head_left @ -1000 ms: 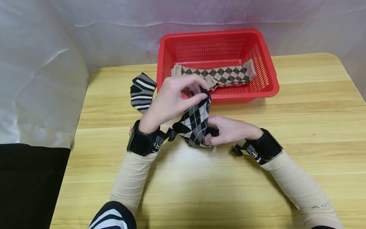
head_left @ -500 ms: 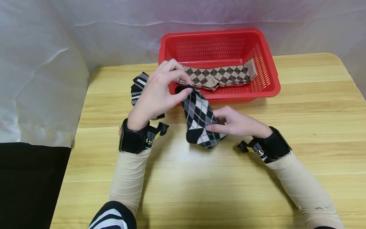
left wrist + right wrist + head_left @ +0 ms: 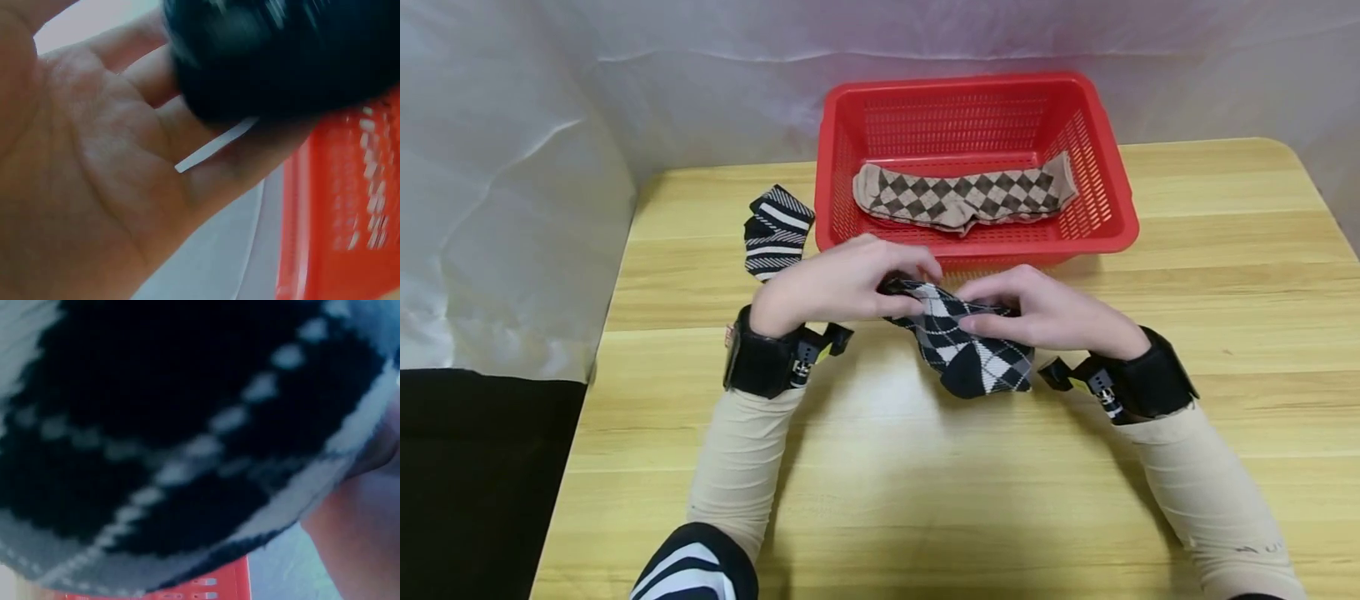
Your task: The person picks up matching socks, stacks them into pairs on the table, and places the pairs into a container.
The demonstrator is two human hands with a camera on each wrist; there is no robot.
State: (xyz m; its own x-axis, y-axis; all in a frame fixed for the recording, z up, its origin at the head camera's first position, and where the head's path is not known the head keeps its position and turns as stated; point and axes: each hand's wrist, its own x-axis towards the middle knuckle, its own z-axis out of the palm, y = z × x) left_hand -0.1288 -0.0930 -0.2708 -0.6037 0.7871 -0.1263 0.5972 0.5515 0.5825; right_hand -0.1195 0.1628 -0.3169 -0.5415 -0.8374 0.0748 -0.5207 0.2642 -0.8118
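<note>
A black, grey and white argyle sock [image 3: 970, 350] hangs bunched between my two hands, in front of the red basket. Its dark end is gripped by my left hand [image 3: 842, 283], thumb below and fingers above. My right hand [image 3: 1052, 312] pinches the sock's patterned middle, and the black heel patch droops beneath. The left wrist view has the palm [image 3: 106, 162] with dark, blurred fabric [image 3: 281, 69] across the fingers. Argyle knit [image 3: 187, 425] fills most of the right wrist view and hides nearly all of that hand.
Behind the hands stands a red plastic basket [image 3: 955, 125] with brown and beige argyle socks [image 3: 962, 196] laid lengthwise inside. Black and white striped socks [image 3: 775, 233] lie folded on the wooden table [image 3: 925, 500], left of the basket. A pale curtain [image 3: 700, 83] rises behind the table.
The sock has shifted right and lies more sideways. My left hand has come down from the basket's rim toward my right hand, which has moved slightly right. The striped socks are less covered.
</note>
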